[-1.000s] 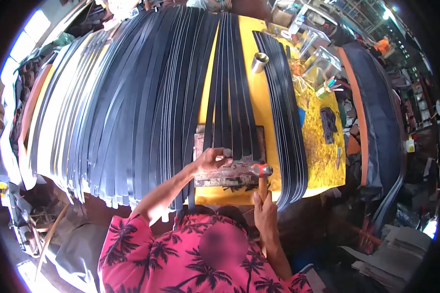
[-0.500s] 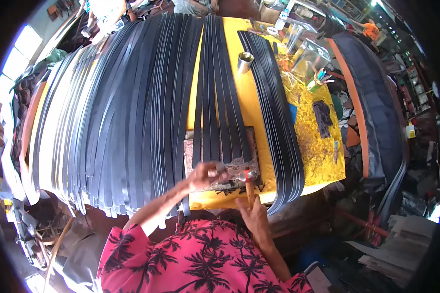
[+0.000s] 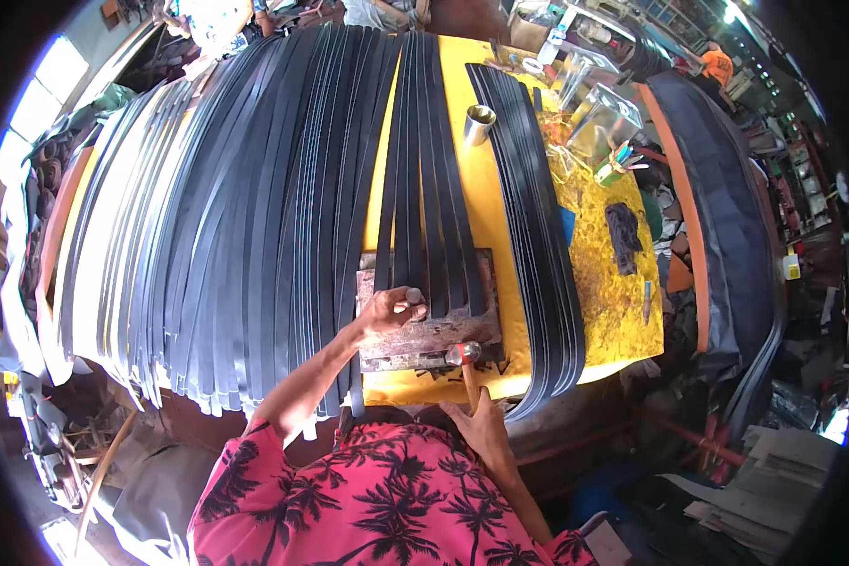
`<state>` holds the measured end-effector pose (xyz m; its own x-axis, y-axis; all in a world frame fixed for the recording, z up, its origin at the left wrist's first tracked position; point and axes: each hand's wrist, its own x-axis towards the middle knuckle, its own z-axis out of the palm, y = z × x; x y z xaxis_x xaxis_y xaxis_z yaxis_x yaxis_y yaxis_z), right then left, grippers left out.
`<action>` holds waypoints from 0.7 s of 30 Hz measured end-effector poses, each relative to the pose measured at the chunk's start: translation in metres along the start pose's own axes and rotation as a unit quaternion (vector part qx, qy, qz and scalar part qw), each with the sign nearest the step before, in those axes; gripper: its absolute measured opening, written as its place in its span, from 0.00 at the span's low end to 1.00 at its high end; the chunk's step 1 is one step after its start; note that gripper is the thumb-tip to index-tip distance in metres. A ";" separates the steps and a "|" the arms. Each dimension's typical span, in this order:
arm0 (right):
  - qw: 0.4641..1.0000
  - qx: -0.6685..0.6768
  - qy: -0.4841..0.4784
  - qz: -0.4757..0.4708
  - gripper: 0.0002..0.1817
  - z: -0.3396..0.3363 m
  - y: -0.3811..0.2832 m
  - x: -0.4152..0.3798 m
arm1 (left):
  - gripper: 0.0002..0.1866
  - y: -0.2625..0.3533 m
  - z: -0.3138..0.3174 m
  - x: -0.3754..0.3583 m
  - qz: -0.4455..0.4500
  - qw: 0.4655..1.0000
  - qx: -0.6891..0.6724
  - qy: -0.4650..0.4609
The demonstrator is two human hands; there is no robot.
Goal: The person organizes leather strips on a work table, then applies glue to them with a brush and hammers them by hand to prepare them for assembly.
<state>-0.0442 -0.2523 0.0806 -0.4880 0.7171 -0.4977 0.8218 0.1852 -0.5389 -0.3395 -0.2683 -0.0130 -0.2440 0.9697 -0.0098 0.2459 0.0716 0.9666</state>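
My left hand [image 3: 387, 313] is closed on a small round-topped metal tool [image 3: 413, 296], standing over the ends of black strips [image 3: 408, 255] on a worn block [image 3: 387, 351]. With my right hand [image 3: 481, 424] I grip the wooden handle of a hammer [image 3: 464, 354]. Its head, marked with red, is at the block's front edge, to the right of and nearer me than my left hand. The strip ends lie side by side on the block. What lies under the tool's tip is hidden by my fingers.
Many black strips [image 3: 226, 226] cover the table's left side. Another bundle [image 3: 538, 236] curves down the right. A metal cup [image 3: 478, 124], a dark cloth [image 3: 623, 236] and clear containers [image 3: 608, 118] rest on the yellow tabletop [image 3: 599, 321]. A person in orange [image 3: 717, 66] is far back.
My left hand has moved up and slightly forward with the tool, onto the strip ends. The hammer and my right hand have moved a little down and left.
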 end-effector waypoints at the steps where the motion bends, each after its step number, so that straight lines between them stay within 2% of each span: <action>1: 1.000 -0.018 0.003 -0.010 0.44 0.004 0.005 0.002 | 0.12 0.000 0.000 0.001 -0.017 1.000 -0.007 -0.004; 4: 0.999 -0.012 0.023 -0.043 0.45 0.013 0.012 0.003 | 0.12 0.003 0.001 0.001 -0.043 0.999 0.000 -0.014; 6: 0.999 -0.004 0.020 -0.032 0.46 0.014 0.011 0.001 | 0.12 0.003 0.001 0.000 -0.051 0.998 0.013 -0.018; 11: 1.000 0.012 -0.012 -0.009 0.47 0.007 0.003 0.001 | 0.10 0.007 0.002 -0.001 -0.005 1.000 0.000 0.000; 13: 0.999 0.017 0.016 -0.024 0.45 0.009 0.006 0.000 | 0.11 0.004 0.002 -0.001 -0.006 1.000 -0.001 -0.003; 21: 0.999 0.017 0.005 -0.030 0.45 0.006 0.006 0.001 | 0.13 -0.001 0.005 -0.003 0.009 0.999 0.033 0.009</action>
<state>-0.0415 -0.2542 0.0724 -0.5320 0.7129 -0.4569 0.7810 0.2045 -0.5901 -0.3343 -0.2697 -0.0154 -0.2562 0.9665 0.0136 0.3124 0.0695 0.9474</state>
